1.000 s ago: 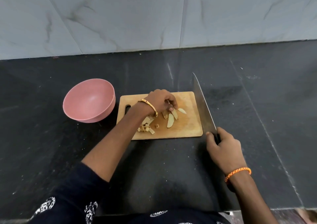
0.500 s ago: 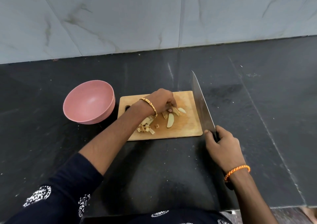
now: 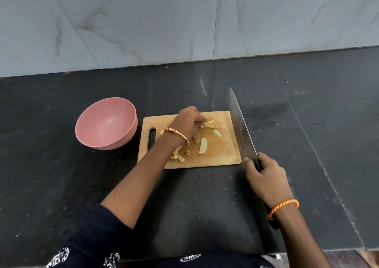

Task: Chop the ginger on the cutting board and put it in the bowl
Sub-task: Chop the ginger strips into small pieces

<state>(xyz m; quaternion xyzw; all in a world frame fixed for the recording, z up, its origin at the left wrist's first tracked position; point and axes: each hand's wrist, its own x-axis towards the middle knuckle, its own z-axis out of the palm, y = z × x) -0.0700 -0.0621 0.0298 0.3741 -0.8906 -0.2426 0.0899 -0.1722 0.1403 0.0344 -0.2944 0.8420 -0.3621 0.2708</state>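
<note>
Head view: on the cutting board [image 3: 223,152], the left hand [image 3: 187,124] pinches a ginger slice [image 3: 209,124]. Right hand [image 3: 266,177] grips the knife [image 3: 241,124] beside the board; better gather the slices together first.

No readable text, label, brand, number or sign shows on anything in view.
</note>
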